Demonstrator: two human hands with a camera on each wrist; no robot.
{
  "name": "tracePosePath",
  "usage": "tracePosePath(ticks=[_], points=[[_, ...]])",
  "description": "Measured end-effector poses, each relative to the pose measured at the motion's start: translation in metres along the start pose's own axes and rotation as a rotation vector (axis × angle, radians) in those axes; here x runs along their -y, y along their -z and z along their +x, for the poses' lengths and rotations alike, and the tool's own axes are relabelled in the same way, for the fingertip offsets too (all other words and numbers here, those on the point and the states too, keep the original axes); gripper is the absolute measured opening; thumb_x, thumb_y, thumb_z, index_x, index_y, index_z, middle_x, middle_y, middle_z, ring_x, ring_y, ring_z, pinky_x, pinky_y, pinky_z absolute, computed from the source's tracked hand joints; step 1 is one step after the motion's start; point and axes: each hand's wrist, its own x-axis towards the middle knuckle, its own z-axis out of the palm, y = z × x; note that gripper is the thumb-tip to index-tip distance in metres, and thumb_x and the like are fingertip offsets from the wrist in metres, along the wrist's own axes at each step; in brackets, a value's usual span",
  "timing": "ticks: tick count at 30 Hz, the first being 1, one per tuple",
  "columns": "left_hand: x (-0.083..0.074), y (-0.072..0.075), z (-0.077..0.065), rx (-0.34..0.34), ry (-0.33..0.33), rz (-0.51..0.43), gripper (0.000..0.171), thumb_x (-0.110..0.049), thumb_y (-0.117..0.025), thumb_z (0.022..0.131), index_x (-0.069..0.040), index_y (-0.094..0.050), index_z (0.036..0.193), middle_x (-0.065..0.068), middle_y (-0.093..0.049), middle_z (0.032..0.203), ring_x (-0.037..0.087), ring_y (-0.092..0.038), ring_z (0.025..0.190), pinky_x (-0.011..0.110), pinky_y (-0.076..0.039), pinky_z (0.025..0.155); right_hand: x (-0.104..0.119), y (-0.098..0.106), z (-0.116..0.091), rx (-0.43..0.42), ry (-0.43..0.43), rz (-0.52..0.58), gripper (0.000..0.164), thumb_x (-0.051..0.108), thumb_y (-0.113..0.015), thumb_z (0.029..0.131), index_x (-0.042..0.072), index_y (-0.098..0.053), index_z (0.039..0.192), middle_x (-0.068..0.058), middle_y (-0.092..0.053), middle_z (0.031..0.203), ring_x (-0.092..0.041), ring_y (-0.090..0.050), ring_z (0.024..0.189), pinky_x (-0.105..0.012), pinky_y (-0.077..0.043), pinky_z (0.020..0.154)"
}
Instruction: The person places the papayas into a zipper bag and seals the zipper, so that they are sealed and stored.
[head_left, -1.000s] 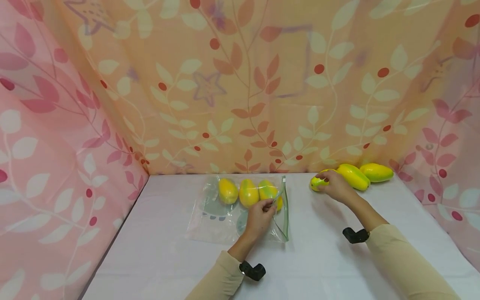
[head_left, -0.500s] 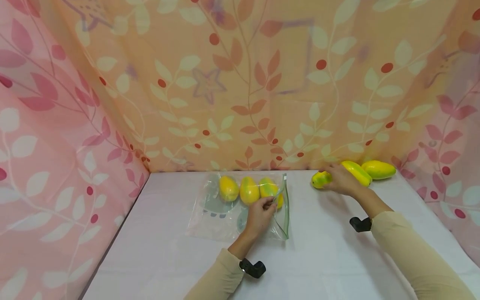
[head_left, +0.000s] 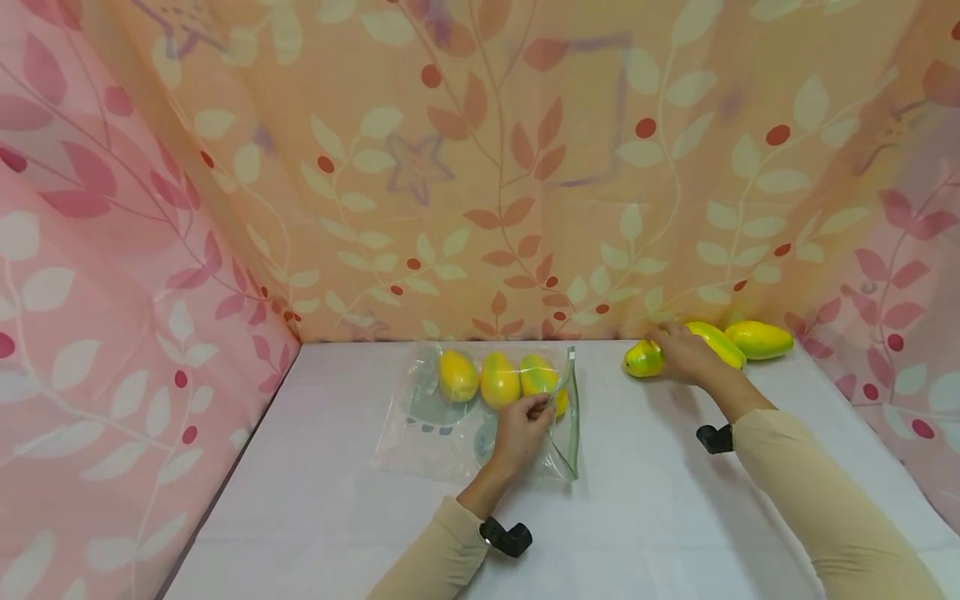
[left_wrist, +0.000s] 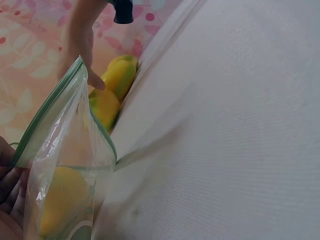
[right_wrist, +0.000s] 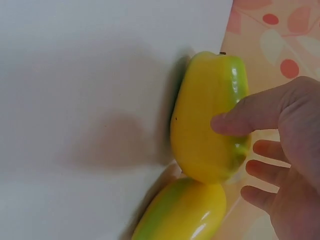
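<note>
At the centre of the head view we see a clear plastic zip bag with grey-green printed shapes (head_left: 397,446) lying on the white cloth-covered table (head_left: 300,517), its green zip strip (head_left: 574,425) facing the right of the frame. The left hand (head_left: 519,433) pinches an edge at the mouth. We judge that this keeps the lips parted and the bag from sliding; the left wrist view shows the opening gaping.

Inside, we count three rounded yellow fruits with green tinges (head_left: 500,381), side by side in the bag's upper part, perhaps set there to leave the mouth unblocked.

At the upper right, the right hand (head_left: 682,357) is at a glossy yellow-green oblong fruit (right_wrist: 200,120), its thumb resting across the skin. Three fingertips show free of it, and the index finger is hidden, so we cannot tell whether the grip is closed. Just beside lie two more long yellow fruits (head_left: 759,340), near the foot of the leaf-patterned curtain (head_left: 465,275).
</note>
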Motion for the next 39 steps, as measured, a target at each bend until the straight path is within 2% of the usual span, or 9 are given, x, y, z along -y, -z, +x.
tracePosePath(ticks=[4,10,19,27,34,39], points=[[0.001,-0.001,-0.001,0.015,0.009,-0.009,0.025,-0.011,-0.064,0.092,0.001,-0.069,0.114,0.01,-0.072,0.097,0.006,-0.057,0.078,0.015,-0.05,0.07,0.001,-0.003,0.002,0.018,-0.003,-0.059,0.056,-0.002,-0.067,0.083,0.003,-0.049,0.137,-0.031,-0.036,0.144,-0.051,-0.032,0.13,-0.07,-0.029,0.105],[0.002,-0.001,-0.002,0.012,0.009,-0.01,0.025,-0.011,-0.065,0.091,0.001,-0.07,0.113,0.01,-0.072,0.095,0.005,-0.057,0.078,0.015,-0.05,0.069,0.001,-0.005,0.002,0.0,0.013,-0.119,0.055,-0.002,-0.066,0.085,0.004,-0.049,0.137,-0.029,-0.041,0.142,-0.05,-0.034,0.129,-0.07,-0.029,0.106],[0.003,-0.001,-0.001,0.004,-0.023,0.007,0.025,-0.01,-0.065,0.091,0.002,-0.07,0.112,0.011,-0.072,0.094,0.004,-0.058,0.076,0.014,-0.051,0.068,0.0,-0.004,-0.001,-0.033,0.078,-0.165,0.058,0.001,-0.074,0.08,0.004,-0.053,0.134,-0.026,-0.051,0.128,-0.045,-0.043,0.118,-0.065,-0.038,0.102],[0.004,0.001,-0.001,-0.002,-0.035,0.006,0.025,-0.01,-0.066,0.09,0.002,-0.07,0.112,0.011,-0.072,0.093,0.005,-0.058,0.077,0.014,-0.05,0.068,-0.004,-0.008,0.0,-0.029,0.039,-0.069,0.066,0.0,-0.079,0.075,-0.001,-0.051,0.134,-0.024,-0.049,0.12,-0.039,-0.046,0.107,-0.059,-0.042,0.099],[0.003,-0.001,-0.002,-0.015,-0.038,-0.004,0.024,-0.009,-0.066,0.09,0.003,-0.07,0.11,0.012,-0.073,0.093,0.005,-0.058,0.075,0.014,-0.05,0.067,-0.005,-0.012,0.003,0.007,0.033,0.025,0.07,0.01,-0.078,0.08,-0.004,-0.043,0.139,-0.032,-0.039,0.141,-0.048,-0.042,0.125,-0.064,-0.034,0.107],[0.002,0.0,-0.003,-0.012,-0.023,-0.003,0.024,-0.008,-0.066,0.09,0.003,-0.07,0.11,0.011,-0.073,0.093,0.004,-0.058,0.075,0.013,-0.049,0.067,-0.006,-0.014,0.003,0.025,-0.011,0.06,0.075,0.017,-0.078,0.081,-0.006,-0.04,0.141,-0.033,-0.034,0.145,-0.05,-0.038,0.129,-0.065,-0.031,0.108]])
